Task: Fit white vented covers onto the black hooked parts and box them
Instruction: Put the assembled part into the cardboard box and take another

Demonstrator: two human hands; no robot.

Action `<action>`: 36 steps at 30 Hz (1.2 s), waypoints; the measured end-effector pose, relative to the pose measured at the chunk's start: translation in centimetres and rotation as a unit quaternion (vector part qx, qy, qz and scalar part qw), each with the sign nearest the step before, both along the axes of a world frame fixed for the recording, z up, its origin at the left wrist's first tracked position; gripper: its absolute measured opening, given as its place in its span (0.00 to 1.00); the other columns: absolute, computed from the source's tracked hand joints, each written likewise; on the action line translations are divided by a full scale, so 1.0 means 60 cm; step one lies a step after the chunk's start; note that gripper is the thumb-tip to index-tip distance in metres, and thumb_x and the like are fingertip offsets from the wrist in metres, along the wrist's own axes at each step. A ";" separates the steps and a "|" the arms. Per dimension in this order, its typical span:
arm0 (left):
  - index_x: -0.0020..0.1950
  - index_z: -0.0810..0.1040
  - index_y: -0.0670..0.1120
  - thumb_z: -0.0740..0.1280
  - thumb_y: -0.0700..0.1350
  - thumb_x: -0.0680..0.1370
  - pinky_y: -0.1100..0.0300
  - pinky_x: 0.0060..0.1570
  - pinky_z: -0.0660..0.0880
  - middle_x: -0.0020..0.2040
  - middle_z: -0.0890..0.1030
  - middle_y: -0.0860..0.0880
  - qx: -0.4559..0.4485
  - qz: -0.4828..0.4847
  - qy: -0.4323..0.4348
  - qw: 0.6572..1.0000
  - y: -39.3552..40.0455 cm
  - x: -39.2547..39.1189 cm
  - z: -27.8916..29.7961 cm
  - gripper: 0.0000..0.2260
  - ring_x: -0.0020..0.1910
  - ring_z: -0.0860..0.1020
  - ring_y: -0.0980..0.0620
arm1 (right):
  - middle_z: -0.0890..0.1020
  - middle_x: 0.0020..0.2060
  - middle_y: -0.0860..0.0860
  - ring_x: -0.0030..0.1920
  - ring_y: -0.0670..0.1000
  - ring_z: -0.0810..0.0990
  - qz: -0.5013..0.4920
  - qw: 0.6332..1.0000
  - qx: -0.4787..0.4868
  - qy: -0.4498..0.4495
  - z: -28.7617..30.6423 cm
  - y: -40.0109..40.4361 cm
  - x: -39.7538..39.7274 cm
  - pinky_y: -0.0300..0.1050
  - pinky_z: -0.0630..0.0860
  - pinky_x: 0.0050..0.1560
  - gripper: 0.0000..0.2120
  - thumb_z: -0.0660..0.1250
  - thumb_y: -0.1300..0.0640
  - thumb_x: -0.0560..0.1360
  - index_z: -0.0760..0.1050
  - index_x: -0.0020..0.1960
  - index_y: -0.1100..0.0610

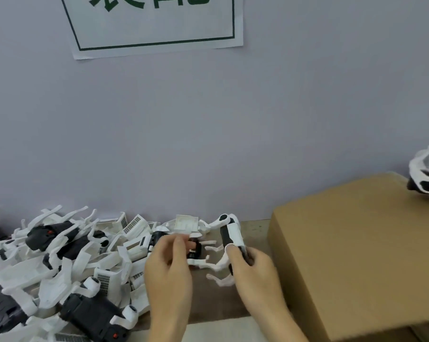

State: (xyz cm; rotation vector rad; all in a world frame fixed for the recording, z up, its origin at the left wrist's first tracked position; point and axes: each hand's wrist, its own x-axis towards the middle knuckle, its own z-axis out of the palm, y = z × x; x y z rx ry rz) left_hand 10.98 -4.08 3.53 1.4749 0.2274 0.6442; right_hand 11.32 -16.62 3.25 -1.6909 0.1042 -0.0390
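The left hand [168,267] pinches a small black hooked part [193,250] with curled fingers, its grip closed on it at centre. At its 3 o'clock, the right hand [251,275] grips a black part with a white cover [232,236] fitted. A pile of loose covers and parts [68,262] lies at 9 o'clock on the counter [208,307]; the cardboard box [356,243] stands at 3 o'clock.

Both forearms reach forward side by side, left hand [168,265] with fingers curled in a pinch, right hand [251,272] curled in a grip.
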 end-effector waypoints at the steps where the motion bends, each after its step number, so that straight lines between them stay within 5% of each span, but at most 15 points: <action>1: 0.42 0.81 0.47 0.62 0.37 0.82 0.61 0.40 0.75 0.37 0.84 0.53 0.027 0.029 -0.018 0.999 0.002 0.001 -0.004 0.13 0.38 0.82 0.59 | 0.78 0.30 0.49 0.32 0.49 0.76 -0.003 0.998 0.052 0.020 0.007 -0.008 0.004 0.33 0.68 0.30 0.14 0.65 0.46 0.69 0.74 0.35 0.57; 3: 0.42 0.80 0.45 0.60 0.35 0.82 0.65 0.39 0.75 0.35 0.83 0.53 0.040 0.025 -0.028 0.998 0.000 0.001 -0.010 0.14 0.34 0.79 0.60 | 0.79 0.33 0.60 0.32 0.53 0.76 0.002 0.990 0.133 0.044 0.032 -0.024 0.005 0.45 0.73 0.41 0.12 0.63 0.49 0.68 0.70 0.31 0.55; 5: 0.42 0.80 0.43 0.60 0.33 0.82 0.67 0.36 0.74 0.33 0.82 0.49 0.047 -0.005 -0.006 0.999 -0.002 0.005 -0.023 0.13 0.34 0.79 0.55 | 0.81 0.33 0.59 0.30 0.54 0.80 0.009 0.974 0.226 0.035 0.065 -0.042 0.001 0.62 0.76 0.56 0.11 0.62 0.55 0.70 0.71 0.29 0.53; 7: 0.42 0.80 0.42 0.60 0.32 0.82 0.66 0.33 0.72 0.32 0.82 0.45 0.054 -0.038 0.011 0.998 -0.005 0.010 -0.037 0.13 0.35 0.78 0.49 | 0.83 0.35 0.57 0.32 0.52 0.81 0.019 0.939 0.344 -0.017 0.105 -0.068 0.002 0.69 0.73 0.62 0.03 0.62 0.56 0.71 0.74 0.39 0.54; 9: 0.42 0.80 0.40 0.60 0.32 0.81 0.68 0.31 0.71 0.32 0.82 0.43 0.052 -0.061 0.014 0.997 -0.007 0.015 -0.045 0.13 0.34 0.76 0.47 | 0.80 0.37 0.55 0.37 0.51 0.78 0.008 0.898 0.427 -0.105 0.160 -0.110 0.005 0.58 0.81 0.52 0.08 0.61 0.54 0.75 0.73 0.51 0.56; 11: 0.42 0.80 0.40 0.61 0.31 0.81 0.67 0.29 0.70 0.33 0.82 0.40 0.049 -0.068 0.017 0.996 -0.008 0.018 -0.047 0.12 0.32 0.76 0.46 | 0.78 0.41 0.52 0.43 0.52 0.79 -0.037 0.871 0.454 -0.186 0.223 -0.163 0.012 0.46 0.76 0.47 0.11 0.58 0.51 0.78 0.74 0.53 0.57; 13: 0.41 0.80 0.40 0.61 0.31 0.81 0.65 0.29 0.71 0.33 0.82 0.40 0.042 -0.069 0.019 0.997 -0.007 0.020 -0.051 0.13 0.32 0.76 0.46 | 0.80 0.51 0.50 0.51 0.52 0.82 -0.097 0.859 0.444 -0.238 0.278 -0.210 0.018 0.47 0.75 0.53 0.18 0.54 0.46 0.80 0.76 0.59 0.56; 16: 0.41 0.80 0.40 0.61 0.31 0.81 0.56 0.34 0.70 0.32 0.82 0.41 0.041 -0.072 0.031 0.996 -0.006 0.018 -0.048 0.13 0.31 0.75 0.46 | 0.79 0.61 0.54 0.56 0.54 0.82 -0.172 0.877 0.394 -0.216 0.316 -0.252 0.026 0.50 0.75 0.58 0.32 0.48 0.36 0.82 0.63 0.76 0.58; 21: 0.39 0.80 0.43 0.62 0.32 0.80 0.57 0.34 0.69 0.32 0.83 0.45 0.091 -0.078 0.060 0.991 -0.012 0.016 -0.053 0.14 0.30 0.76 0.51 | 0.82 0.42 0.53 0.35 0.50 0.79 -0.122 0.966 0.188 -0.126 0.227 -0.184 0.028 0.42 0.69 0.35 0.12 0.57 0.53 0.83 0.78 0.51 0.56; 25: 0.38 0.80 0.45 0.63 0.30 0.78 0.53 0.37 0.73 0.32 0.82 0.48 0.145 -0.074 0.067 0.984 -0.014 0.007 -0.051 0.15 0.30 0.75 0.51 | 0.83 0.31 0.51 0.27 0.47 0.77 -0.045 0.990 0.103 -0.088 0.104 -0.075 0.005 0.34 0.69 0.26 0.13 0.60 0.63 0.82 0.83 0.47 0.57; 29: 0.38 0.78 0.50 0.64 0.31 0.75 0.67 0.34 0.68 0.33 0.81 0.50 0.255 -0.043 0.058 0.964 -0.012 -0.007 -0.026 0.15 0.30 0.73 0.57 | 0.79 0.25 0.53 0.22 0.46 0.73 -0.048 0.993 0.090 -0.062 -0.006 -0.010 -0.015 0.36 0.70 0.27 0.17 0.60 0.71 0.80 0.83 0.42 0.57; 32: 0.45 0.74 0.53 0.63 0.36 0.75 0.64 0.44 0.70 0.43 0.77 0.57 0.394 -0.015 0.045 0.918 -0.002 -0.010 0.005 0.11 0.45 0.73 0.57 | 0.79 0.23 0.52 0.21 0.43 0.73 -0.017 0.999 0.036 -0.013 -0.042 0.003 -0.011 0.32 0.69 0.27 0.17 0.61 0.73 0.77 0.84 0.43 0.58; 36: 0.67 0.65 0.52 0.63 0.45 0.78 0.57 0.59 0.68 0.62 0.70 0.53 0.638 0.007 0.145 0.756 0.029 0.027 0.058 0.18 0.63 0.66 0.49 | 0.80 0.26 0.54 0.21 0.46 0.73 0.004 0.998 0.063 0.007 -0.035 0.000 -0.002 0.33 0.68 0.24 0.16 0.60 0.70 0.80 0.83 0.44 0.57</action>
